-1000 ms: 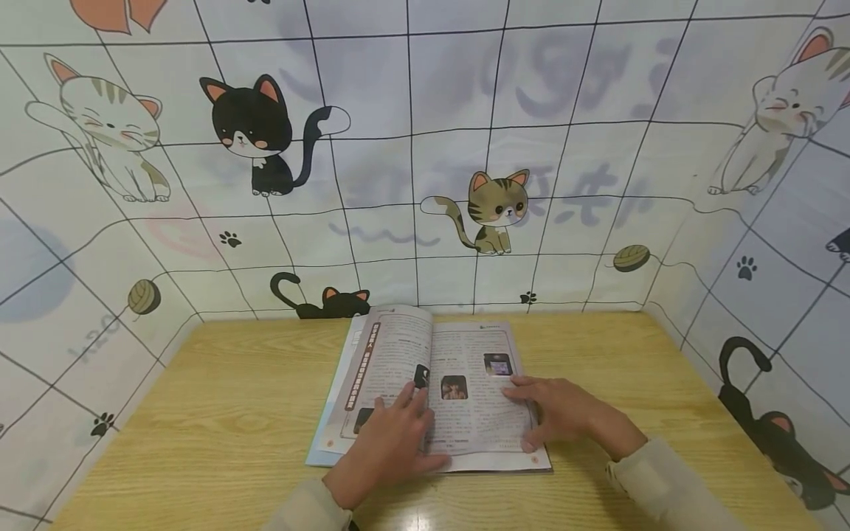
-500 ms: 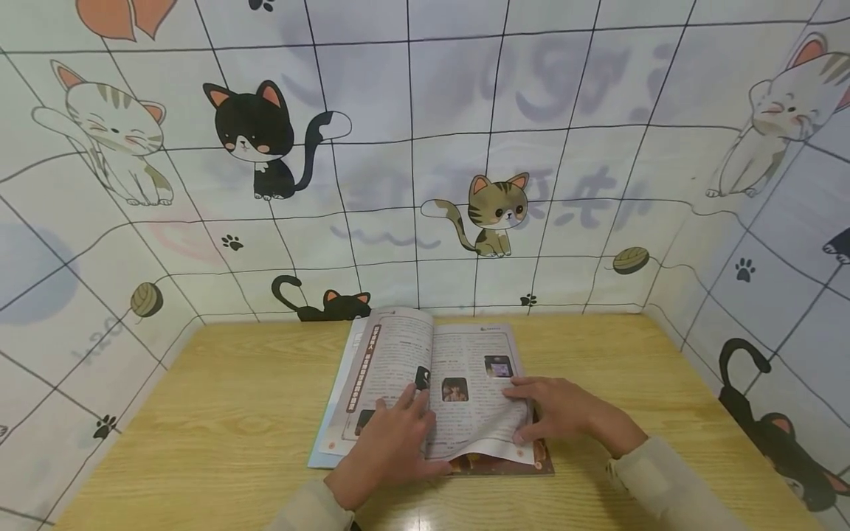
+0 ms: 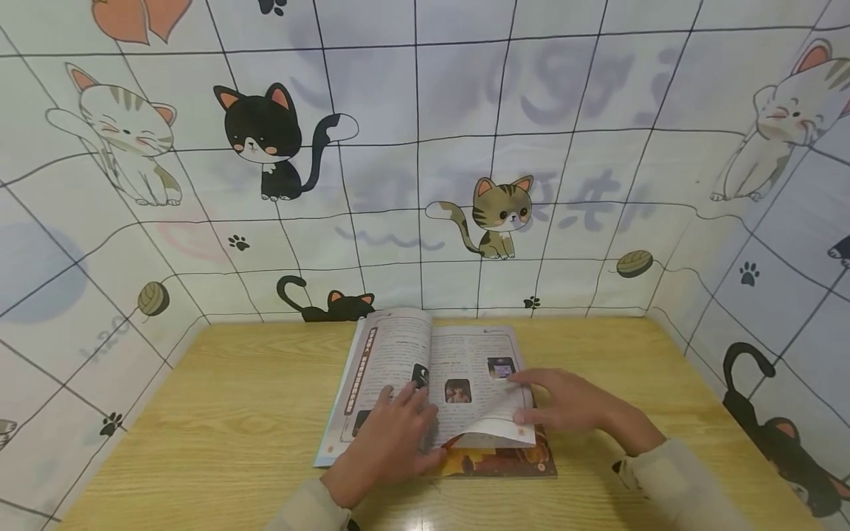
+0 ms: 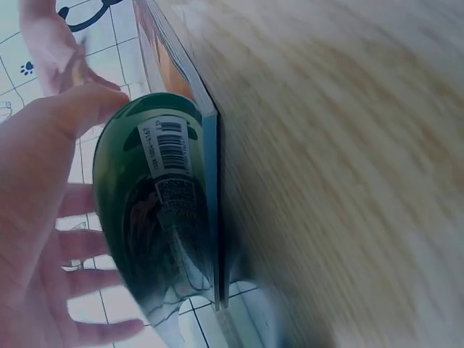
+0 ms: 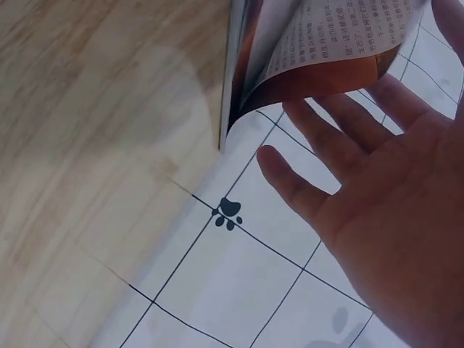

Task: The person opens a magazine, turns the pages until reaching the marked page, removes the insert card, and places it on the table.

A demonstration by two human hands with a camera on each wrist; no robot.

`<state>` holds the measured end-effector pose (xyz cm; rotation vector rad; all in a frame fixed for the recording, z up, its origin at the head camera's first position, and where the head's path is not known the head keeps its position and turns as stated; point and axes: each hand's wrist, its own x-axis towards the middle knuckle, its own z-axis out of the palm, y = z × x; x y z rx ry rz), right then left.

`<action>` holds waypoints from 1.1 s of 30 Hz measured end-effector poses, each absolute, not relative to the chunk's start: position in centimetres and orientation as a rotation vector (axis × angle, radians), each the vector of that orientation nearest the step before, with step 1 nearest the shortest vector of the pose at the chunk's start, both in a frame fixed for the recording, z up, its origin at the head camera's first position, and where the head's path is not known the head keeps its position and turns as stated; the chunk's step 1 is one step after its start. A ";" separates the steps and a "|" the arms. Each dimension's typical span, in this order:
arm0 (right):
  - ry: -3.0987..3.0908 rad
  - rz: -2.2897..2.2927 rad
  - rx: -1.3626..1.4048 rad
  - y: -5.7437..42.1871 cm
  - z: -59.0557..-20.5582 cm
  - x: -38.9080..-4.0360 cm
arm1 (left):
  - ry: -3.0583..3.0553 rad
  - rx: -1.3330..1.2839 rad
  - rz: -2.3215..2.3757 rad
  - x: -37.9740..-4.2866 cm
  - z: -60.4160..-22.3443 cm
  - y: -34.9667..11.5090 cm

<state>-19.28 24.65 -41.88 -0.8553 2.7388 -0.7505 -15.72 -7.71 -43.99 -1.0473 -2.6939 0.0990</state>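
Note:
An open magazine (image 3: 398,346) lies on the wooden table, text and small photos on both pages. My left hand (image 3: 392,439) rests on the lower left page near the fold, fingers spread, thumb by the bottom edge. The left wrist view shows the magazine's glossy green cover (image 4: 156,196) with a barcode, beside that hand. At the right edge, my right hand (image 3: 571,402) holds the right page (image 3: 488,413) between thumb and fingers. That page's lower part curls up, baring a brown-orange picture page (image 3: 491,463). In the right wrist view the fingers (image 5: 348,134) reach behind the curled page.
Pale wood tabletop (image 3: 232,398) extends on both sides of the magazine. A white grid-lined backdrop (image 3: 385,96) with cartoon cats rises behind and along the sides.
The right page's lower part has lifted and curled inward, uncovering the picture page beneath. My right thumb has moved up and slightly left. The left hand stays almost still.

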 end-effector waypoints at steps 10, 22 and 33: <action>2.833 -0.916 -0.776 25.1 -41.0 -19.3 | -2.232 -1.404 0.112 -15.7 -44.1 -7.3; 2.883 -0.809 -0.823 26.2 -41.7 -19.2 | -2.189 -1.357 0.474 -15.4 -43.9 -7.7; 2.792 -0.640 -0.811 25.1 -43.4 -18.7 | -2.218 -1.286 0.438 -15.0 -43.8 -7.4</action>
